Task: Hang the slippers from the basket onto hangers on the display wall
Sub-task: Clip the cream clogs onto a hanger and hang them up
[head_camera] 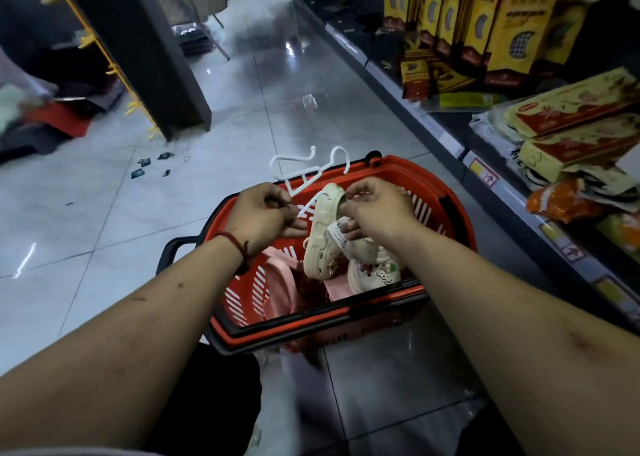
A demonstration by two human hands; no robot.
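Observation:
A red shopping basket [429,192] stands on the tiled floor below me. My left hand [263,216] grips white plastic hangers [304,171] whose hooks stick up over the basket's far rim. My right hand [374,210] pinches the heel strap of a cream clog slipper [320,248] with a white label, held above the basket. One hanger arm reaches to the slipper's heel opening. A second cream slipper with charms [375,272] and pink slippers [280,282] lie inside the basket.
A store shelf [512,192] with yellow and red packages runs along the right. A dark display unit with yellow pegs [138,75] stands at the left. Small dark scraps [149,166] lie on the glossy tile floor [86,230]. The aisle stretches ahead.

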